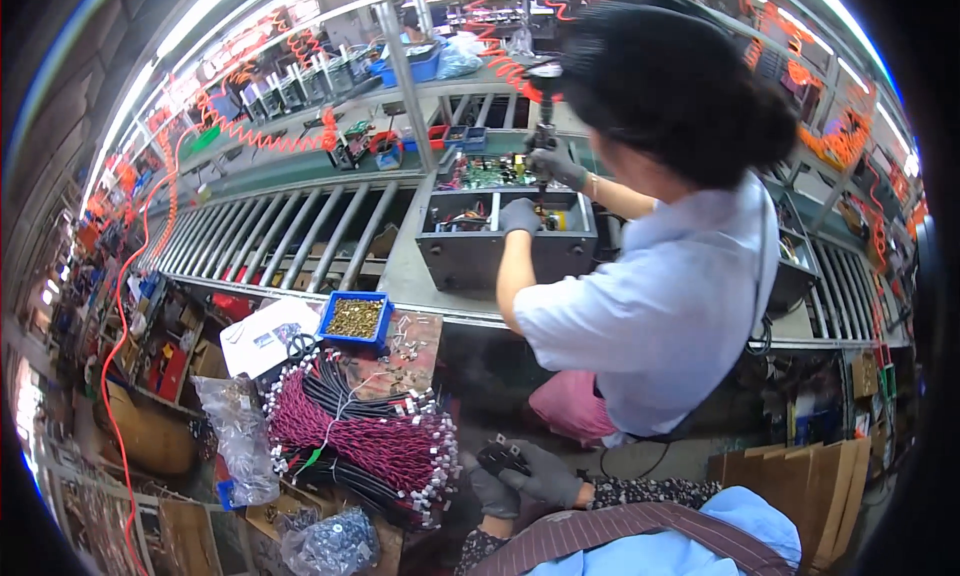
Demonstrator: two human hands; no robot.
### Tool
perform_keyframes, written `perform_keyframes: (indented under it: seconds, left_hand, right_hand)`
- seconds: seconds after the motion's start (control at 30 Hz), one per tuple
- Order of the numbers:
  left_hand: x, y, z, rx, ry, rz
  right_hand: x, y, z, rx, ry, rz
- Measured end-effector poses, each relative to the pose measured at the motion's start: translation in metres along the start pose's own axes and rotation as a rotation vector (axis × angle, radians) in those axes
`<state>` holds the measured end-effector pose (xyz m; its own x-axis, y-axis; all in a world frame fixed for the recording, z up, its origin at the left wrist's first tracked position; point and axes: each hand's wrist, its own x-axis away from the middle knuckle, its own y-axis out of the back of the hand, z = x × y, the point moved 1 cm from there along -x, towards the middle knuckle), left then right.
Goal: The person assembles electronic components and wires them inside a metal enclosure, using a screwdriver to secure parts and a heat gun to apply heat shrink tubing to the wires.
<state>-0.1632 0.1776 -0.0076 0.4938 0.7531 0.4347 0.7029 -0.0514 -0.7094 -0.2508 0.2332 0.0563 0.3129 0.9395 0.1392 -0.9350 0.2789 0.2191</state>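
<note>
Component, black, metal-tabbed: gloved right hand has fingers curled around it. Left hand just beside; its finger opening indeterminate. Cable bundle lies leftward.

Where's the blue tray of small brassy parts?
Head view, left of centre: the blue tray sits right of the white paper, just beyond the twisted wire bundle.

A small, black, blocky part with pale metal tabs on top (its finer shape is too small to tell) sits in the right hand's grip, against the left hand, beyond the worktop's right edge.
</note>
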Motion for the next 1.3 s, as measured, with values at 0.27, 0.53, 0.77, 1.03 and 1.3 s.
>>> perform_keyframes:
  seconds: [0.27, 0.53, 0.77, 1.03, 1.3]
  left_hand:
    - [-0.012, 0.014, 0.000, -0.121, 0.188, -0.076]
    - [-0.025, 0.044, 0.014, -0.312, 0.530, 0.132]
    - [-0.025, 0.005, 0.046, -0.620, 0.855, 0.331]
    - [0.013, -0.142, 0.030, -1.326, 0.496, 1.183]
    - [0.020, -0.152, 0.155, -1.231, -0.020, 1.314]
  right_hand:
    - [-0.015, -0.004, 0.006, 0.223, -0.088, 0.067]
    - [0.000, 0.013, 0.006, 0.392, -0.166, 0.087]
    - [0.054, 0.035, -0.028, 0.377, -0.340, -0.021]
    - [0.128, 0.049, -0.066, -0.124, -0.445, -0.848]
    - [0.168, 0.129, -0.068, -0.386, -0.337, -1.040]
